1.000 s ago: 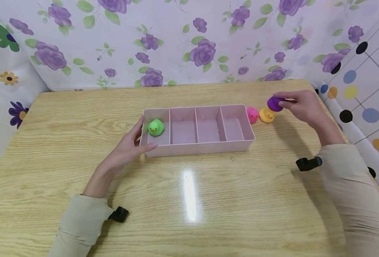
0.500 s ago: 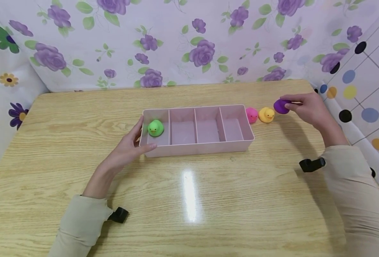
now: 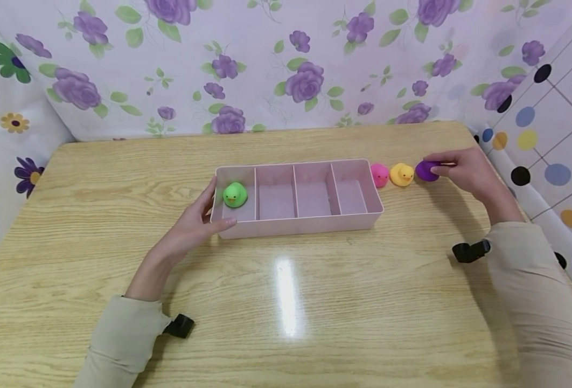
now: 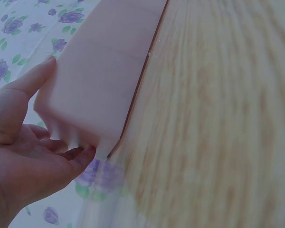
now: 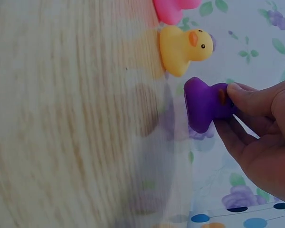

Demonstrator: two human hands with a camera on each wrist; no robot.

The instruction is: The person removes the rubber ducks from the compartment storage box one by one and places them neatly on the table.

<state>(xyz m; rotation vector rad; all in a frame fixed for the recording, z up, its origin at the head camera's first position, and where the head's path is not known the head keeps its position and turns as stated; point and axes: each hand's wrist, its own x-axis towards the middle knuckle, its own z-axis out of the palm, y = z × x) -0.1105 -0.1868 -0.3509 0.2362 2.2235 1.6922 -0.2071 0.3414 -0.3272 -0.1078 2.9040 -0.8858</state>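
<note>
Four rubber ducks are on show, and all the action is at the right end: the right hand [image 3: 467,168] has the purple duck [image 3: 425,171] pinched by its head, thumb on one side and fingers on the other. The duck is upright, and from the right wrist its base shows just clear of the wood-grain surface [image 3: 354,302], with a dark patch of shadow beneath. Just beside it sits the yellow duck [image 3: 402,175], then the pink duck [image 3: 380,175] tucked close by the end of the pale pink divided box [image 3: 300,225], whose wall hides part of it, so whether they touch I can't tell. Over on the other flank, the left hand [image 3: 189,220] grips the box's left end, thumb against the near wall and the other fingers bent around the end. Inside the leftmost of four compartments sits the green duck [image 3: 235,195], upright, beak to the near side. Both arms wear beige sleeves [image 3: 121,328], each with a black device [image 3: 180,326] at the cuff. A streak of glare [image 3: 286,296] lights the surface in front of the box. Behind runs the purple-flowered cloth [image 3: 266,64], with the polka-dot cloth [image 3: 548,140] along the right.
</note>
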